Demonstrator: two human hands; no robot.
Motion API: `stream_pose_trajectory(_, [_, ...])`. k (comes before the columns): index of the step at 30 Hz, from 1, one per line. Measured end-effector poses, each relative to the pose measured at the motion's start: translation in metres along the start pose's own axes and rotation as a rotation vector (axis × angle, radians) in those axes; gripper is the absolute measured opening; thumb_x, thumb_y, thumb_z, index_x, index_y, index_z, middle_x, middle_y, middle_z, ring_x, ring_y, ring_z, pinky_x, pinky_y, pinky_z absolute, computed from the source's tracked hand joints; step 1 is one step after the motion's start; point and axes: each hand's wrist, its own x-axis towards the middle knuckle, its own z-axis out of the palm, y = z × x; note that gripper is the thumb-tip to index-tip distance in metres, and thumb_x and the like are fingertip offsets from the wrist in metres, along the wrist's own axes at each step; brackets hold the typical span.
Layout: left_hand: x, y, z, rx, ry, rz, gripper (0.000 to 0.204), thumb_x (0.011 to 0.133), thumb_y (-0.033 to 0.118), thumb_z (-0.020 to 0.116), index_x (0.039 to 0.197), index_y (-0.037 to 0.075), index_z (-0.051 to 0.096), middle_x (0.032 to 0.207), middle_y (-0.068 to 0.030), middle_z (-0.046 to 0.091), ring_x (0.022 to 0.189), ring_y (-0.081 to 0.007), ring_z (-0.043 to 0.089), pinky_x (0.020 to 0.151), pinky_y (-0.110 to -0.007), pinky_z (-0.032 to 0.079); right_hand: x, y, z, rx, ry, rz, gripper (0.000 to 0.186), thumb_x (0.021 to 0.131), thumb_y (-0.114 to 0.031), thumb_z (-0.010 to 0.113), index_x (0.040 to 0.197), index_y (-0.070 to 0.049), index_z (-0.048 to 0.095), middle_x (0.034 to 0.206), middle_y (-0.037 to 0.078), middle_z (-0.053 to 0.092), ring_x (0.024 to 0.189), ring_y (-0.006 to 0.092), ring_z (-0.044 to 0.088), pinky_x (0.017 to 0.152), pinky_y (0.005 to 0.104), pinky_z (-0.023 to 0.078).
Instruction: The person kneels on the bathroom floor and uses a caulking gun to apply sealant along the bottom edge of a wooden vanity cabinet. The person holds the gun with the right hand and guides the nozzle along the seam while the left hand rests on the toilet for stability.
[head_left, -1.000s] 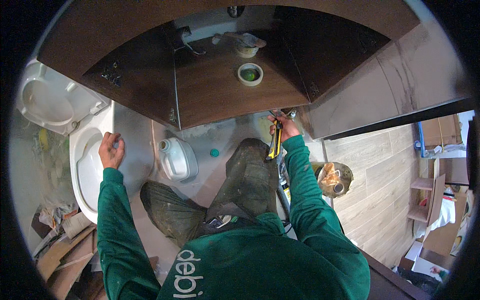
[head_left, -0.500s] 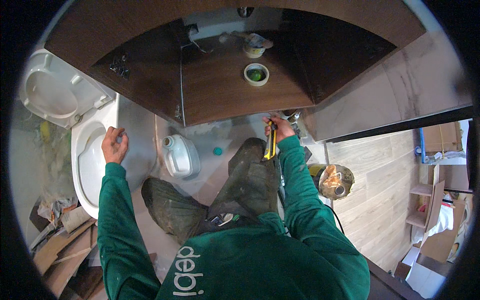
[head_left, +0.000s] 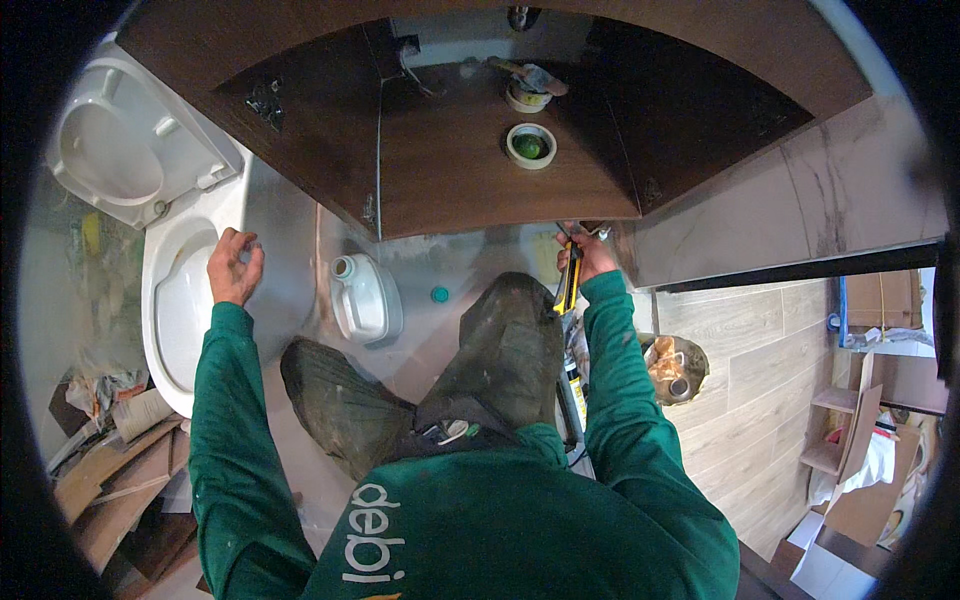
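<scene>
My left hand (head_left: 235, 270) is over the right rim of the white toilet bowl (head_left: 178, 330). Its fingers are curled with the tips close to the thumb, and anything between them is too small to make out. Under the cabinet's right front edge, my right hand (head_left: 595, 258) is closed around a yellow and black utility knife (head_left: 567, 285), whose handle points down toward my right knee. Between my hands stands a white plastic jug (head_left: 368, 300) with its mouth uncovered. A small green cap (head_left: 440, 295) lies on the floor beside it.
Ahead is a dark brown open cabinet (head_left: 460, 205) holding a roll of tape (head_left: 531, 147) and a small tub (head_left: 527, 97). A stained container (head_left: 678, 370) stands right of my forearm. Scrap boards (head_left: 120, 470) are heaped at lower left; wooden shelving (head_left: 840, 430) stands far right.
My right hand has shifted a little to the right with the utility knife, which hangs more steeply. My left hand has risen slightly. The view has shifted a little.
</scene>
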Motion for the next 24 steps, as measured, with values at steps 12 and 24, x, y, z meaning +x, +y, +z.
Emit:
stream_pose_trajectory(12, [0.0,-0.001,0.002,0.042,-0.008,-0.027,0.018,0.077,0.013,0.064,0.093,0.007,0.068,0.085,-0.0086,0.06,0.08,-0.0269,0.064,0.074,-0.037,0.051,0.013,0.027,0.027,-0.04,0.052,-0.025,0.022,0.097,-0.015,0.045,0.118,-0.013,0.05,0.101,0.012,0.062,0.064,0.021,0.051,0.057,0.0375,0.047])
stream_pose_trajectory(24, [0.0,-0.001,0.0,-0.014,0.003,-0.011,0.018,0.078,0.014,0.063,0.093,0.005,0.067,0.083,-0.0093,0.059,0.078,-0.0267,0.064,0.072,-0.037,0.051,-0.008,0.001,0.015,-0.03,0.018,-0.019,0.023,0.098,-0.013,0.043,0.119,-0.013,0.05,0.095,0.009,0.06,0.062,0.0192,0.05,0.056,0.0354,0.047])
